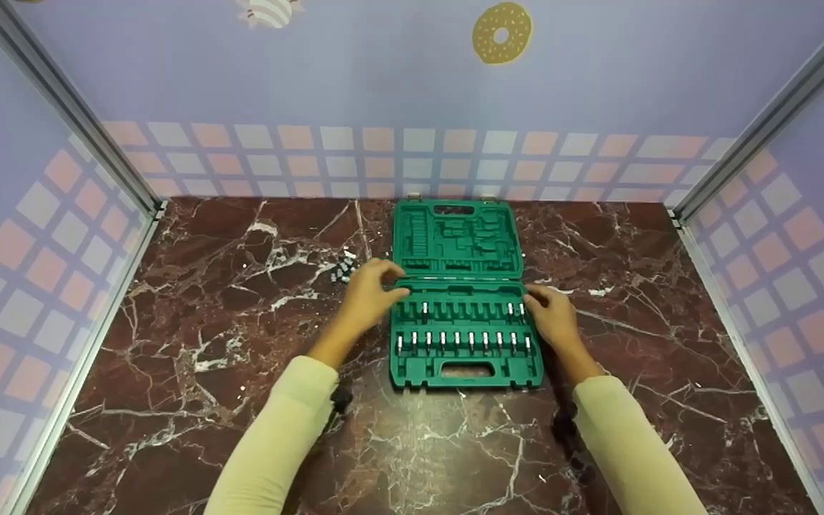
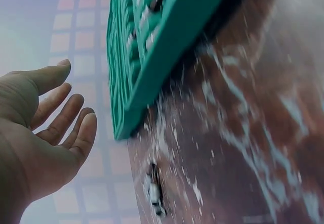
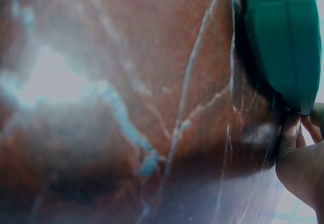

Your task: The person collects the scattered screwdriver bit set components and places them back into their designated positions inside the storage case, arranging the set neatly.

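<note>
A green tool case (image 1: 463, 300) lies open near the middle of the marble table (image 1: 204, 343), its lid folded back toward twelve o'clock and rows of metal sockets (image 1: 463, 338) seated in the near half. The left hand (image 1: 373, 290) sits at the case's nine o'clock edge, fingers spread and relaxed, holding nothing. The right hand (image 1: 551, 315) is at the three o'clock edge, fingertips seemingly touching the case's corner; its grip is unclear. A few loose sockets (image 1: 342, 268) lie just beyond the left hand, at about eleven o'clock from it.
</note>
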